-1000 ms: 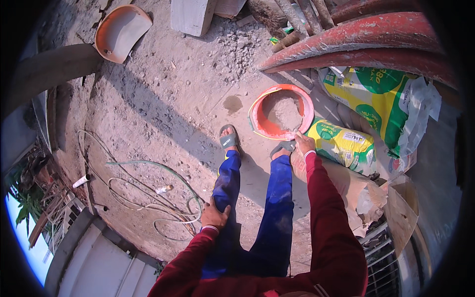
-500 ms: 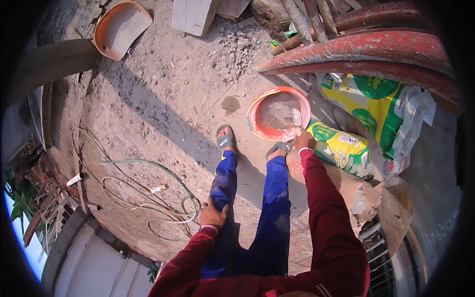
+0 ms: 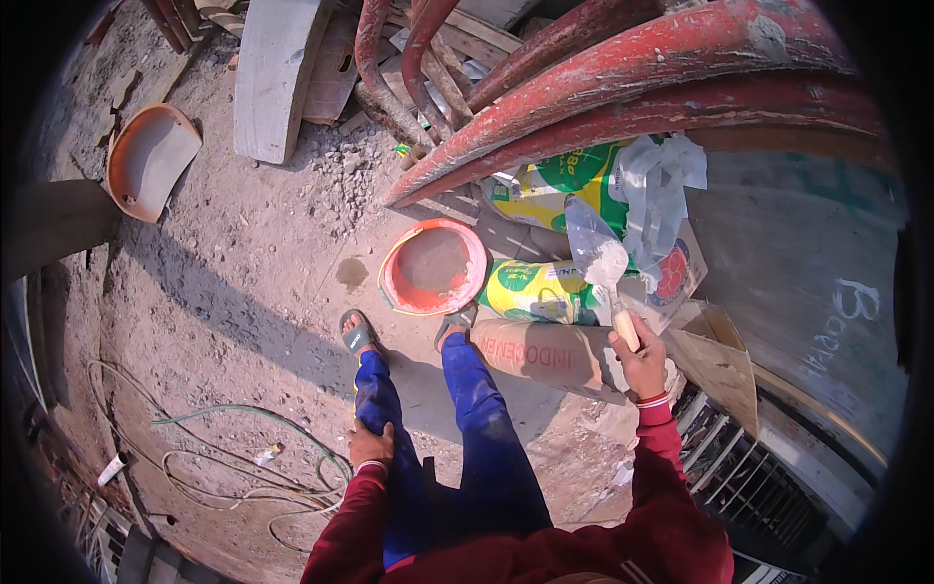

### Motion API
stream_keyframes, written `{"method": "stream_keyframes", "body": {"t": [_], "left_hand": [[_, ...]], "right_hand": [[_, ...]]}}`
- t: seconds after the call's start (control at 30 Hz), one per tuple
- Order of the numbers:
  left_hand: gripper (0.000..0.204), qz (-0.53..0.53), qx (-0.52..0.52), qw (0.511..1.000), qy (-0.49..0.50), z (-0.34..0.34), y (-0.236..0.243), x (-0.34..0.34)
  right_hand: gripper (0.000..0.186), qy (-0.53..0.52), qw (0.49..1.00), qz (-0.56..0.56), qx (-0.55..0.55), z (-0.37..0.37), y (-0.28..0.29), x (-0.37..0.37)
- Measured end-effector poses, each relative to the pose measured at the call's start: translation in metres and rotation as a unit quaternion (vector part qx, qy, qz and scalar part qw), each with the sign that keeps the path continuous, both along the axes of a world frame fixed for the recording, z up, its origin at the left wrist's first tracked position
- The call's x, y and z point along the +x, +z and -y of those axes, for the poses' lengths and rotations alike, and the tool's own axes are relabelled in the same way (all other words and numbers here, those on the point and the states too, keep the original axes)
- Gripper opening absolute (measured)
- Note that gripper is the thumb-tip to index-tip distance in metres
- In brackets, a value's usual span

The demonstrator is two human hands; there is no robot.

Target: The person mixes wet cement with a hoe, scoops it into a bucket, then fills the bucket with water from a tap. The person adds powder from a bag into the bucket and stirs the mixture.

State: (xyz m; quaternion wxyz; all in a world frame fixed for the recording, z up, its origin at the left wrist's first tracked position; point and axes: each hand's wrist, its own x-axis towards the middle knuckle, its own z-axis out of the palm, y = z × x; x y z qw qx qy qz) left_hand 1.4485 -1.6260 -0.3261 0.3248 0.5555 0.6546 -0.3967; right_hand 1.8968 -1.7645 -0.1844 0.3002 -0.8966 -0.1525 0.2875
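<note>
My right hand (image 3: 641, 359) is closed on the wooden handle of a trowel (image 3: 594, 243), whose metal blade carries grey powder and is raised to the right of the orange bucket (image 3: 428, 302). The bucket stands just beyond my sandaled feet and holds grey material. My left hand (image 3: 372, 446) rests on my left leg (image 3: 377, 391), fingers curled round the trouser. A yellow-green bag (image 3: 531, 292) lies right of the bucket, with a brown paper sack (image 3: 530, 358) below it.
Red-painted poles (image 3: 603, 92) and a concrete slab (image 3: 272, 78) lie beyond the bucket. An orange curved container (image 3: 131, 161) is at the upper left, hoses (image 3: 233, 414) at the lower left. A grey board (image 3: 798, 282) and metal grating (image 3: 730, 472) are on the right.
My right hand has lifted the trowel out of the bucket and swung it right, powder on the blade. My view has turned, shifting the bucket leftward. My left hand stays on my leg.
</note>
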Motion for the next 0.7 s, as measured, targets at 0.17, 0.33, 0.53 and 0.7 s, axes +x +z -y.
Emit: {"method": "stream_keyframes", "body": {"t": [0.17, 0.33, 0.53, 0.7], "left_hand": [[0.083, -0.007, 0.004, 1.000, -0.010, 0.010, -0.007, 0.011], [0.083, -0.029, 0.002, 1.000, -0.003, 0.017, -0.003, 0.024], [0.082, -0.026, 0.020, 0.999, -0.010, 0.032, -0.008, 0.038], [0.078, -0.051, 0.014, 0.998, 0.028, 0.036, 0.002, 0.047]], "right_hand": [[0.050, 0.016, 0.952, 0.193, -0.238, 0.020, 0.126, 0.090], [0.044, 0.165, 0.850, 0.299, -0.401, -0.012, 0.056, 0.185], [0.035, 0.244, 0.887, 0.350, -0.177, 0.002, -0.142, 0.311], [0.034, 0.184, 0.924, 0.123, -0.313, -0.019, -0.207, 0.325]]}}
